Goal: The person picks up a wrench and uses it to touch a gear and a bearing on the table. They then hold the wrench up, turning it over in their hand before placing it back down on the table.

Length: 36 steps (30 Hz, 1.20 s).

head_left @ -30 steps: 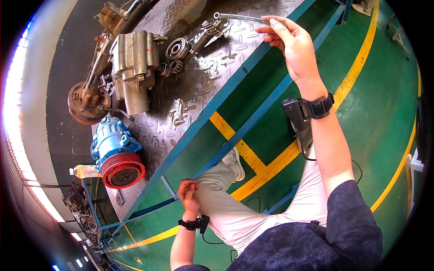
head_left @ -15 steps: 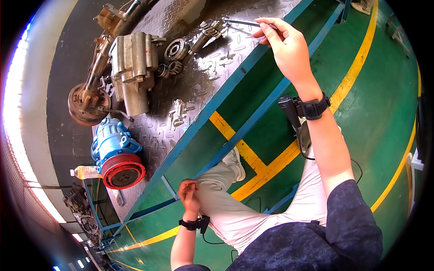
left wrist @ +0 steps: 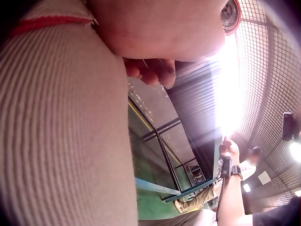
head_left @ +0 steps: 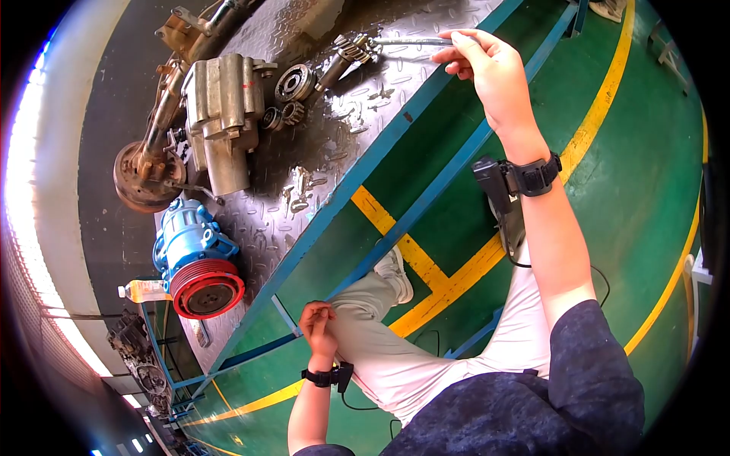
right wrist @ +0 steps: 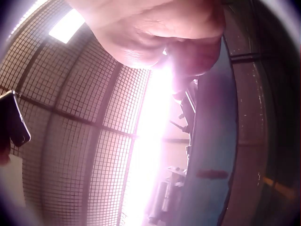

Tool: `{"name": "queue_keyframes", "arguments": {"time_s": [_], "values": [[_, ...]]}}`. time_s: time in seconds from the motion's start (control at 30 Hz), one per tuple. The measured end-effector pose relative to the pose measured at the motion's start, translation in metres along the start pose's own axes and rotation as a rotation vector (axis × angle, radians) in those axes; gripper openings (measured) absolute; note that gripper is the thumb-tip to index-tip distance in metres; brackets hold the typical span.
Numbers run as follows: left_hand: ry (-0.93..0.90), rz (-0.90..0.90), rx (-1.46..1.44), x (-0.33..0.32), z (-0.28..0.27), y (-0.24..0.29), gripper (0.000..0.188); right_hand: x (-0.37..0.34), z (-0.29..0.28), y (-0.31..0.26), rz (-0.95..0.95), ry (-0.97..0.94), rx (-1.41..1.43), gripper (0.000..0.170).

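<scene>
My right hand [head_left: 498,83] pinches one end of a slim metal wrench [head_left: 411,41] between thumb and fingers, over the table's edge. The wrench points left, and its far tip overlaps the toothed end of a gear shaft [head_left: 334,71] in the head view. In the right wrist view the hand [right wrist: 160,28] fills the top and the wrench is hidden. Beside my knee, the left hand [head_left: 318,330] hangs with loosely curled fingers and holds nothing; the left wrist view shows its fingers [left wrist: 149,76] close to the trouser leg.
On the tread-plate table [head_left: 365,144] lie a bearing [head_left: 295,82], small gears [head_left: 292,114], a grey metal housing [head_left: 222,114] and a blue compressor [head_left: 190,228] with a red pulley [head_left: 205,289]. A rusty axle [head_left: 156,148] stands behind. A blue rail [head_left: 342,201] edges the table.
The wrench's far tip has dropped down beside the gear shaft. My right hand dipped left, then came back right and turned slightly, still holding the wrench. The left hand has stayed put.
</scene>
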State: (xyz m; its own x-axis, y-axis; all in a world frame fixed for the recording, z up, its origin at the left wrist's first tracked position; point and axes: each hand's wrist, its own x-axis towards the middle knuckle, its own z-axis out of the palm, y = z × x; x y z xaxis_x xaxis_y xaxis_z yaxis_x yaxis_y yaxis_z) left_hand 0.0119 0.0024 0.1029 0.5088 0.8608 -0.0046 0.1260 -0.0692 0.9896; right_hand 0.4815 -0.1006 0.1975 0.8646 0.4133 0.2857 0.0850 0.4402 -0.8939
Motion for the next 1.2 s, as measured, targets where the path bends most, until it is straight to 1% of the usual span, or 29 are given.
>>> {"name": "queue_keyframes", "arguments": {"time_s": [0.07,0.27,0.57,0.93,1.2], "values": [[0.002,-0.002,0.0,0.0,0.0,0.001,0.016,0.0,-0.001,-0.002,0.024,0.009,0.07,0.024],[0.011,-0.003,-0.001,0.0,0.001,0.0,0.015,0.001,-0.004,0.0,0.018,0.06,0.1,0.025],[-0.013,0.005,-0.011,0.0,0.0,-0.001,0.014,-0.003,0.008,0.001,-0.024,-0.021,0.202,0.026],[0.006,0.011,0.021,0.0,0.001,0.0,0.018,-0.005,0.009,0.004,-0.078,-0.054,0.156,0.025],[-0.005,0.015,0.024,0.0,0.001,0.002,0.015,-0.005,0.009,0.006,-0.09,-0.052,0.124,0.025]]}}
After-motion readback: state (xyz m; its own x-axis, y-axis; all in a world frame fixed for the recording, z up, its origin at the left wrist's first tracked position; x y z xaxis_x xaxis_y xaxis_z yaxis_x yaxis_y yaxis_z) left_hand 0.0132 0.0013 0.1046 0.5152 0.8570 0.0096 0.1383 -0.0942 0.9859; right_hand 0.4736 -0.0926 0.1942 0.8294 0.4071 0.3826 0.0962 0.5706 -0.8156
